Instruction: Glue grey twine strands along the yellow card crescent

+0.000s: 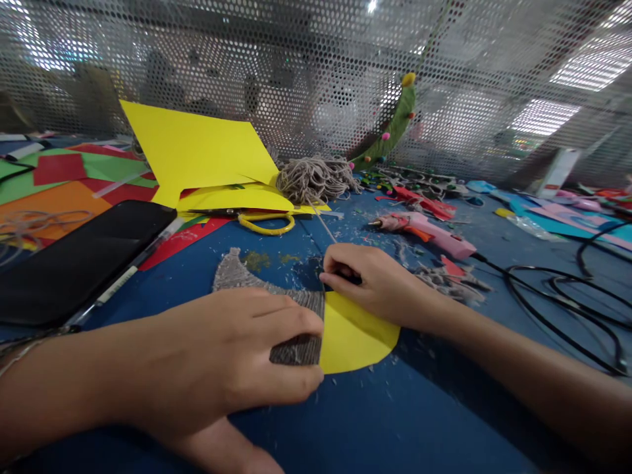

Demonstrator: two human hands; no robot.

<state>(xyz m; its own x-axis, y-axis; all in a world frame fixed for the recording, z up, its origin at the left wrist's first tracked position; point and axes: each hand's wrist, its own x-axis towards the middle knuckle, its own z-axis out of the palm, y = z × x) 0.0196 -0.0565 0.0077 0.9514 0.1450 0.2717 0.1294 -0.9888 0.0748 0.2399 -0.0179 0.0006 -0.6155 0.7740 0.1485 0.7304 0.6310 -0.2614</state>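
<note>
A yellow paper cut-out (358, 339) with a rounded end lies on the blue table. Rows of grey yarn (233, 273) cover its left part, up to a straight edge near the middle. Across this yarn-covered part rests my left hand (232, 349), fingers spread, with two fingertips at the edge of the wrapped area. My right hand (372, 280) is closed in a pinch on a thin yarn strand just above that edge. The strand (323, 224) runs back toward a tangled grey yarn bundle (316, 179).
A pink glue gun (439, 236) with a looped black cable (553, 289) lies right. Yellow-handled scissors (266, 224) sit under folded yellow paper (202, 148). A black phone (89, 257) and coloured sheets (59, 170) are left. Behind stands a perforated metal screen (306, 72).
</note>
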